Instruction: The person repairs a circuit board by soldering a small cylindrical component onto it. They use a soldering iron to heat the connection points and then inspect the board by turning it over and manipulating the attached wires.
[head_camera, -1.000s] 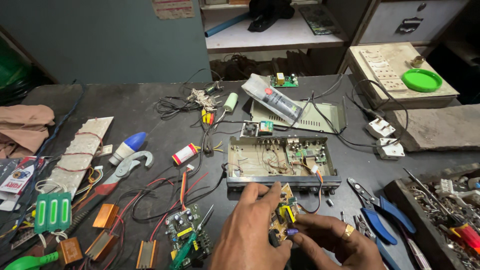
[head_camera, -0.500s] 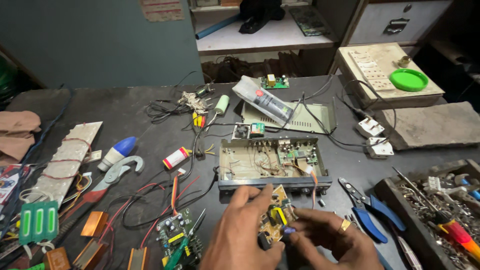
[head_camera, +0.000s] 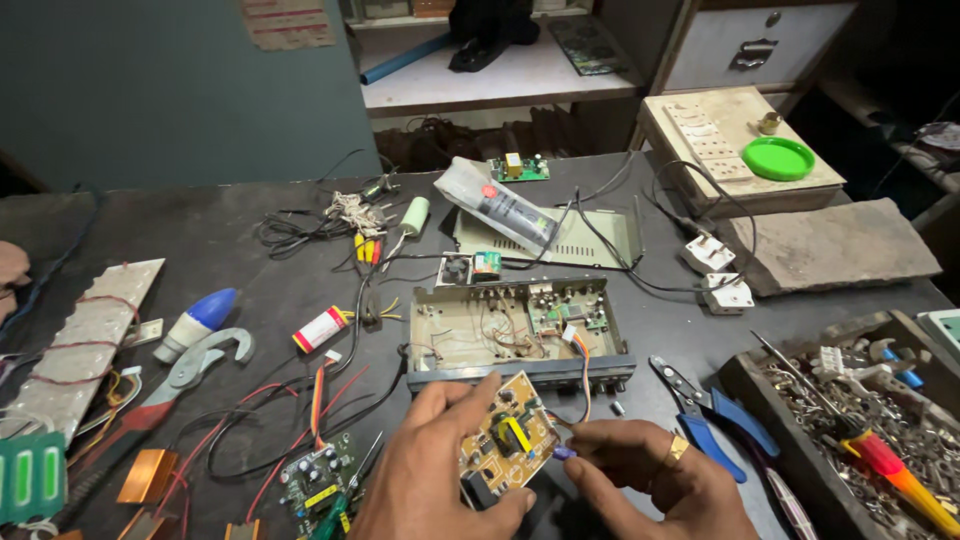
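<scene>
At the workbench (head_camera: 250, 230) front edge, head view: left hand (head_camera: 440, 470) grips the yellow-brown circuit board (head_camera: 505, 440); right hand (head_camera: 650, 480) pinches a small blue component (head_camera: 563, 452) at its right edge. Open metal chassis (head_camera: 515, 325) sits just behind. Compared with 0.5 s earlier, both hands appear slightly higher in view, grips unchanged.

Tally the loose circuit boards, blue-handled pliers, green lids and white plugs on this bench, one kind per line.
Loose circuit boards: 3 – held board, front board, far board
Blue-handled pliers: 1
Green lids: 1
White plugs: 2
Total: 7
</scene>
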